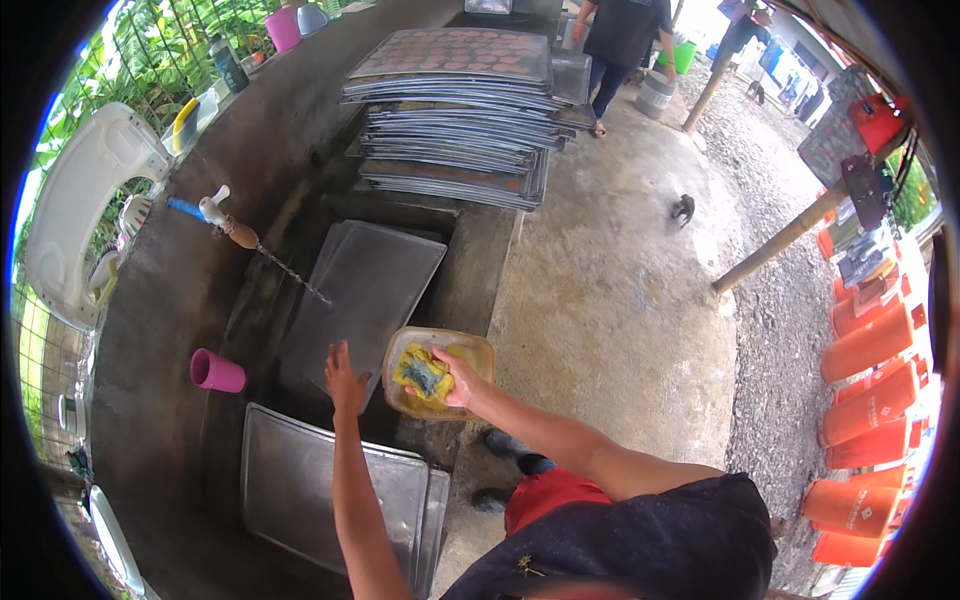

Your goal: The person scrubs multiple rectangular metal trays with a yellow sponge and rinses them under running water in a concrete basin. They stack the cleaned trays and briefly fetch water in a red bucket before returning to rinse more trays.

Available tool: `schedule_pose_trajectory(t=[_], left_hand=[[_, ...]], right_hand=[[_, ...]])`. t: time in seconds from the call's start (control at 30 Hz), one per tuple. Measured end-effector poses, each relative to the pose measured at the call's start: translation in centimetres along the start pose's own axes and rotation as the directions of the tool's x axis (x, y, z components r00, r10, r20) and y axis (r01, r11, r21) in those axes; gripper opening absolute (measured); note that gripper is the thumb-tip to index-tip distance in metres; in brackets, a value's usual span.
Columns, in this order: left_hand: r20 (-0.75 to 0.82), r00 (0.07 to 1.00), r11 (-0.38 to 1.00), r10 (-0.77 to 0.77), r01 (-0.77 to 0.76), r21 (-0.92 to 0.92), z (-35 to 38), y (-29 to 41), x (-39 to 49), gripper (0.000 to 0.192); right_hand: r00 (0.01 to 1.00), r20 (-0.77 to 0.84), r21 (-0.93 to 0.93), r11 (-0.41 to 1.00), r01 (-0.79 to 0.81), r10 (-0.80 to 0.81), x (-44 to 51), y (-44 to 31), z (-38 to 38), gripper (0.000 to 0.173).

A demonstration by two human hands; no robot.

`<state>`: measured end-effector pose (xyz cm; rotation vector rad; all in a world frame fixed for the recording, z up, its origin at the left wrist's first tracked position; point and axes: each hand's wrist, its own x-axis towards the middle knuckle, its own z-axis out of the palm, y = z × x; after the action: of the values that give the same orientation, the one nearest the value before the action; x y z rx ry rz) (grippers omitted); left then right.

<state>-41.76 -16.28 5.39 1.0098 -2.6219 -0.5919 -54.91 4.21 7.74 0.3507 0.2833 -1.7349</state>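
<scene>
My right hand (460, 381) grips a wet yellow sponge cloth (405, 369) with a grey-green patch, held over a tan plastic basin (480, 351) on the ledge of the concrete sink. My left hand (346, 382) hovers with its fingers apart above or against the lower part of a flat metal baking tray (375, 274); I cannot tell if it touches. That tray leans in the sink, overlapping at least one other. Water runs onto it from a tap (225, 214) in the wall. Nearer to me lie several shiny metal trays (330, 487), one upon another.
A tall stack of metal trays (450, 142) rises beyond the sink. A pink cup (217, 371) lies by the wall (157, 337). Farther off, a person (626, 37) stands beside a grey bucket (655, 96). A small dark animal (682, 210) is on the concrete floor. Orange containers (862, 345) line the right.
</scene>
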Motion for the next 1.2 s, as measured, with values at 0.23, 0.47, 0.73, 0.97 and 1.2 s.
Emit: schedule_pose_trajectory(t=[0.23, 0.47, 0.73, 0.97, 1.2], left_hand=[[-0.701, 0.206, 0.251, -0.682, 0.967, 0.04, -5.8, -8.8, -22.7, 0.033], [-0.703, 0.268, 0.015, -0.659, 0.939, 0.343, -2.6, -13.0, -33.3, 0.029], [-0.682, 0.341, 0.27, -0.648, 0.939, 0.213, -3.9, -11.9, -33.2, 0.039], [-0.583, 0.491, 0.451, -0.648, 0.864, 0.226, -3.9, -10.2, -33.9, 0.04], [-0.525, 0.561, 0.543, -0.64, 0.814, 0.208, -4.2, -9.2, -33.0, 0.042]], right_hand=[[0.991, -0.058, -0.254, 0.959, -0.128, 0.117, 2.1, 4.5, 0.1, 0.042], [0.737, 0.658, -0.595, -0.494, 0.634, 0.154, 1.1, 14.6, -1.0, 0.033], [0.619, 0.753, -0.393, -0.602, 0.695, 0.223, 10.9, 31.7, -3.7, 0.042], [0.668, 0.536, 0.06, -0.812, 0.581, 0.517, 10.5, 26.1, -1.5, 0.039], [0.869, 0.469, -0.754, -0.441, 0.488, 0.159, 27.4, 34.8, 1.5, 0.036]])
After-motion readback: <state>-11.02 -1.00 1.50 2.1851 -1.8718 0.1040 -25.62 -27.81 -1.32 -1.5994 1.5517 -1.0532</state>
